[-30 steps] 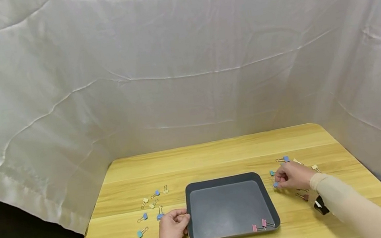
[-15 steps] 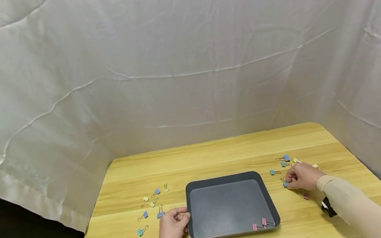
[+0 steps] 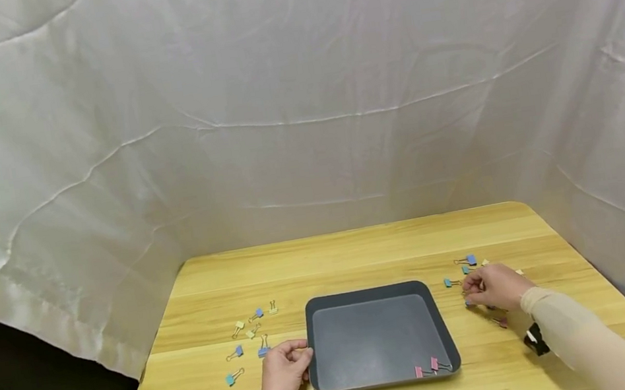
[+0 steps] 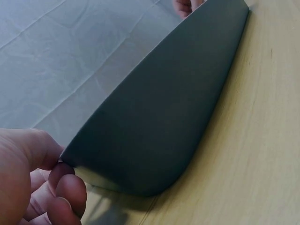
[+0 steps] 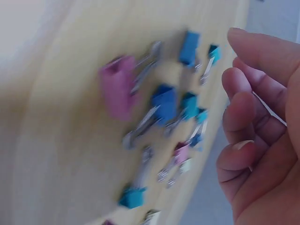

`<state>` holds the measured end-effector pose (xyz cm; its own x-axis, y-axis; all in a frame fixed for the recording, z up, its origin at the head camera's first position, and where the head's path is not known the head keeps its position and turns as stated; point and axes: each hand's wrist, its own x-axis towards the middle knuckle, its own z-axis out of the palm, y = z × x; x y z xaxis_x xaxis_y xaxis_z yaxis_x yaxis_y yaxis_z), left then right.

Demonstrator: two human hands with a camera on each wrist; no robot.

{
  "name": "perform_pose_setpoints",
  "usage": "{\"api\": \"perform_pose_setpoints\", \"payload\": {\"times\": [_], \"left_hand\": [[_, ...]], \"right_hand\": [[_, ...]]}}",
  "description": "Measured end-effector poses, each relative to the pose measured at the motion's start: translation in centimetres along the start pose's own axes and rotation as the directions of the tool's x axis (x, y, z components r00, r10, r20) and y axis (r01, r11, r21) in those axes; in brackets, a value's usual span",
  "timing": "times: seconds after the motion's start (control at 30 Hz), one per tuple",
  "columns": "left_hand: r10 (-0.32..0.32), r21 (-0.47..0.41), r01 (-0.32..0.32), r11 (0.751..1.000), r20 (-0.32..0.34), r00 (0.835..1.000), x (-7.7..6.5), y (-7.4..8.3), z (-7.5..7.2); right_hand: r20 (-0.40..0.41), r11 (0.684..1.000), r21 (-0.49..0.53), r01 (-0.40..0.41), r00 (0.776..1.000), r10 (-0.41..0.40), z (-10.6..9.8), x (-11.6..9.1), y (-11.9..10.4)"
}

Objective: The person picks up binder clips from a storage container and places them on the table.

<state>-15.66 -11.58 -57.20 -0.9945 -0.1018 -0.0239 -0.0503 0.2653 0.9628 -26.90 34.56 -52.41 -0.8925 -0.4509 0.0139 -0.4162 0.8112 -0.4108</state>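
My left hand (image 3: 285, 372) pinches the left rim of a dark grey rectangular tray (image 3: 377, 339) between thumb and fingers. In the left wrist view the thumb rests over the corner of that tray (image 4: 154, 108). To the right of the tray, my right hand (image 3: 496, 289) is just over a group of binder clips, its fingertips by a blue binder clip (image 3: 468, 303). In the right wrist view the hand (image 5: 262, 126) holds nothing, thumb and fingers apart. Beside it lie a pink binder clip (image 5: 118, 89), a blue binder clip (image 5: 164, 103) and a teal binder clip (image 5: 132, 197), blurred.
Two pink binder clips (image 3: 435, 363) lie in the tray's front right corner. Several yellow, blue and teal binder clips, among them a teal one (image 3: 231, 379), lie left of the tray. Another blue clip (image 3: 470, 260) lies beyond my right hand. A pale curtain (image 3: 307, 156) hangs behind the wooden table (image 3: 322, 260).
My right hand has moved a little to the right, and the blue binder clip at its fingertips has shifted right too. The fingers are now off it. My left hand keeps its place on the tray.
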Motion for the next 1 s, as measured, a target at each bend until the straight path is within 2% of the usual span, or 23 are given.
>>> {"api": "perform_pose_setpoints", "payload": {"times": [0.2, 0.33, 0.63, 0.8, 1.0], "left_hand": [[-0.006, 0.001, 0.006, 1.0, 0.002, 1.0, 0.0, 0.1, 0.0], [-0.005, 0.005, 0.005, 1.0, 0.0, 1.0, -0.1, 0.2, 0.0], [-0.014, 0.003, 0.014, 1.0, 0.006, 1.0, 0.0, 0.0, 0.0], [-0.005, -0.008, 0.005, 1.0, 0.008, 1.0, 0.1, -0.1, -0.1], [0.0, -0.015, 0.0, 1.0, 0.011, 1.0, 0.1, -0.1, 0.0]], "right_hand": [[-0.02, 0.995, 0.028, 0.094, 0.995, -0.093, -1.0, 0.8, -2.8], [-0.011, 0.982, 0.027, 0.186, 0.983, -0.186, -1.0, 1.7, -5.0], [0.085, 0.933, 0.03, 0.358, 0.93, -0.359, 0.6, 2.8, -9.5], [0.17, 0.922, 0.039, 0.386, 0.906, -0.387, 2.0, 3.1, -11.1], [0.279, 0.924, 0.006, 0.383, 0.887, -0.369, 3.1, 2.8, -12.3]]}}
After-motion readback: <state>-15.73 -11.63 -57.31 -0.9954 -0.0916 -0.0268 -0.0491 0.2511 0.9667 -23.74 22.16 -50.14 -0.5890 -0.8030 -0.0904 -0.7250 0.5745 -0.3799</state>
